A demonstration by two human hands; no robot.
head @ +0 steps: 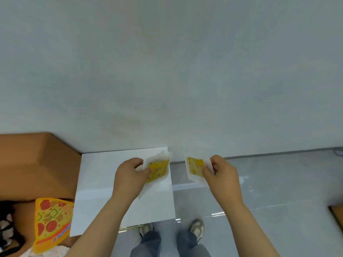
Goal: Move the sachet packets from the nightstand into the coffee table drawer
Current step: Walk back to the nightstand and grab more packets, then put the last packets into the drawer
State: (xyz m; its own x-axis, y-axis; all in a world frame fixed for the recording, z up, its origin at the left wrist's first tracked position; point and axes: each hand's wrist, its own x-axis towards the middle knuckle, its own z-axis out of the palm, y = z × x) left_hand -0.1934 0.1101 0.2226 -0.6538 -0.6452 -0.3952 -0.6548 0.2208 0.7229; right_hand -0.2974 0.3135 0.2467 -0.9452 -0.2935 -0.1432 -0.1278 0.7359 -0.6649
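The sachet packet in my left hand is white-edged with a yellow printed middle, and it sits over the far right corner of the white table; I cannot tell whether its lower edge touches the top. My left hand pinches it by its left side, thumb on the printed face and fingers curled behind. A second sachet packet of the same print is pinched at its right edge in my right hand, held off past the table's right side, above the grey floor. The two packets are near each other but apart. A plain pale wall rises behind the table. A brown wooden block stands to the table's left, with a pizza-slice cushion in front of it. My shoes stand on the floor below my arms
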